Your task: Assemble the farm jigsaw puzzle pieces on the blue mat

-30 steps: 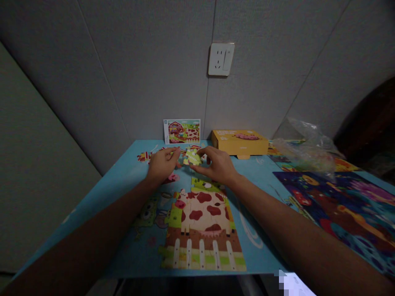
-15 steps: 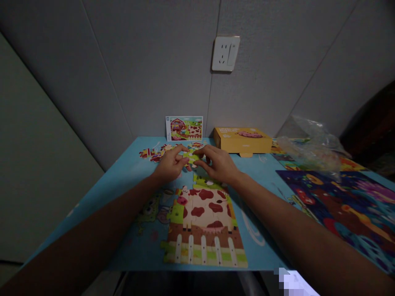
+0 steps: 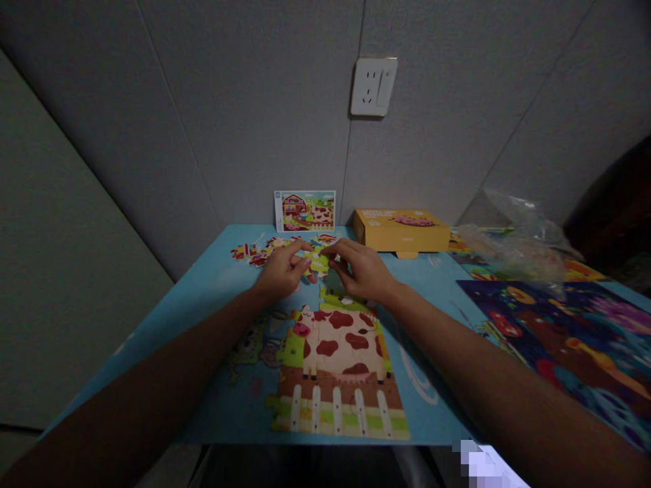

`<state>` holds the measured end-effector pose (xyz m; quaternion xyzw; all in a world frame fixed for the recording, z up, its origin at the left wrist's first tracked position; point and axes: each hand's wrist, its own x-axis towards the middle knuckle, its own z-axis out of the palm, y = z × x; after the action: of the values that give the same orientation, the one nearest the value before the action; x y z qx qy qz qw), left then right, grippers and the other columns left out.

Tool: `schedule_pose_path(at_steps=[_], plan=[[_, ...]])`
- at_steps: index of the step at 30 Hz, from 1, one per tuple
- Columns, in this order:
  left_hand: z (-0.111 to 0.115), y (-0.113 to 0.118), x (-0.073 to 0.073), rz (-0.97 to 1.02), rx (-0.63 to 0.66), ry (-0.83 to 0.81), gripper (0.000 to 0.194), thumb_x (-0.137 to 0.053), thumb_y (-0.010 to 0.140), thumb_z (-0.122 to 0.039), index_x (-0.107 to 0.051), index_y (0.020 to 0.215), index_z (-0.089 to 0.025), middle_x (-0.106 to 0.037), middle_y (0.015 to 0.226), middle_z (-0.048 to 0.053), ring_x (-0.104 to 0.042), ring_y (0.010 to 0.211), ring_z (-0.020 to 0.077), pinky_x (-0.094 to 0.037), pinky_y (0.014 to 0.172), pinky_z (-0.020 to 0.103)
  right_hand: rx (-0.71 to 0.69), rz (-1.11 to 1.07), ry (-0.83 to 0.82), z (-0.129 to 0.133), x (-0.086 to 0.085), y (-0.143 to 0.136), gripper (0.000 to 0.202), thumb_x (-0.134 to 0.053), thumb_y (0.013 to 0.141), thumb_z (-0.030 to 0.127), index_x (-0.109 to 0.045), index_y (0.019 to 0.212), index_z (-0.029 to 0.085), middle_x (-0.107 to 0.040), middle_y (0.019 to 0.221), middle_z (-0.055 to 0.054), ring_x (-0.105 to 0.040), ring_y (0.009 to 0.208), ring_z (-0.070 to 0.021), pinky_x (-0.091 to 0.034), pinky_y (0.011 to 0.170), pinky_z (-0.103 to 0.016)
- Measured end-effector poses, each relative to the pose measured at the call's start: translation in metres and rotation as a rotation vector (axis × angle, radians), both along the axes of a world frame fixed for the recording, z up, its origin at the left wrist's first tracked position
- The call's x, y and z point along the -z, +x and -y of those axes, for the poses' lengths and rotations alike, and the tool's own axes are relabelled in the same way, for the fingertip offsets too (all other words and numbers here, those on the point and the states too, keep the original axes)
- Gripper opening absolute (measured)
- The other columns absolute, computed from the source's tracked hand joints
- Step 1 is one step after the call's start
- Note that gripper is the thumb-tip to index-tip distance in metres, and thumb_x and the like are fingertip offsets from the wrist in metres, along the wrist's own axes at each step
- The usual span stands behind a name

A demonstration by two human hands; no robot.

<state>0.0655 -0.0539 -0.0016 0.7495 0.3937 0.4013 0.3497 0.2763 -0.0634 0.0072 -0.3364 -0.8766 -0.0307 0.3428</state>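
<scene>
A green puzzle piece (image 3: 317, 261) with white marks is held up between both hands, beyond the joined puzzle. My left hand (image 3: 283, 271) pinches its left side between thumb and fingers. From the right, my right hand (image 3: 360, 270) has its fingers closed at the piece's upper right edge. The joined puzzle (image 3: 340, 366) lies flat below them, showing a spotted cow, brown soil and a white fence. Its top row, green with a sheep, reaches up near my right hand. Loose pieces (image 3: 249, 253) are heaped behind and left of my left hand.
A picture card (image 3: 306, 211) leans on the wall behind the loose pieces. Right of it sits a yellow box (image 3: 404, 236). Clear plastic wrap (image 3: 519, 247) and a dark colourful puzzle (image 3: 569, 346) lie on the right of the blue table (image 3: 203, 291).
The right thumb has drawn up closer to the fingers, leaving the lower edge of the green piece. Both hands stay in nearly the same place; the view has shifted slightly.
</scene>
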Motion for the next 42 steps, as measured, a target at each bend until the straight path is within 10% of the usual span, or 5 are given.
schedule_pose_path(at_steps=[9, 18, 27, 42], plan=[[-0.001, -0.002, -0.002, 0.006, 0.044, -0.093, 0.029, -0.057, 0.079, -0.041, -0.047, 0.095, -0.018, -0.067, 0.056, 0.0, -0.046, 0.032, 0.009, -0.034, 0.038, 0.018, 0.019, 0.009, -0.127, 0.003, -0.003, -0.004, 0.031, -0.068, 0.082, 0.033, -0.06, 0.108, 0.017, -0.065, 0.099, -0.007, -0.058, 0.079, -0.0182, -0.042, 0.074, -0.031], [-0.002, -0.008, -0.002, -0.21, 0.122, 0.117, 0.029, -0.05, 0.08, -0.037, -0.041, 0.058, -0.019, -0.038, 0.043, -0.006, -0.039, 0.041, 0.0089, -0.026, 0.045, 0.021, -0.05, -0.345, -0.8, 0.01, 0.01, -0.028, 0.017, -0.07, 0.073, 0.026, -0.056, 0.076, 0.017, -0.055, 0.065, 0.003, -0.048, 0.058, -0.0114, -0.039, 0.058, -0.026], [-0.002, -0.005, -0.006, -0.13, -0.07, 0.203, 0.025, -0.047, 0.086, -0.031, -0.06, 0.071, -0.015, -0.067, 0.061, 0.002, -0.056, 0.049, 0.0116, -0.04, 0.051, 0.022, -0.044, -0.334, -0.848, 0.013, 0.008, -0.029, 0.014, -0.068, 0.075, 0.025, -0.059, 0.077, 0.016, -0.055, 0.061, 0.004, -0.047, 0.056, -0.0101, -0.038, 0.057, -0.024], [0.003, -0.001, -0.008, -0.079, -0.06, 0.259, 0.022, -0.048, 0.085, -0.025, -0.065, 0.076, -0.013, -0.069, 0.059, 0.003, -0.055, 0.045, 0.0099, -0.041, 0.048, 0.02, 0.012, -0.166, -0.684, 0.012, 0.011, -0.029, 0.011, -0.069, 0.079, 0.025, -0.065, 0.081, 0.015, -0.062, 0.069, 0.001, -0.052, 0.06, -0.0103, -0.035, 0.058, -0.023]])
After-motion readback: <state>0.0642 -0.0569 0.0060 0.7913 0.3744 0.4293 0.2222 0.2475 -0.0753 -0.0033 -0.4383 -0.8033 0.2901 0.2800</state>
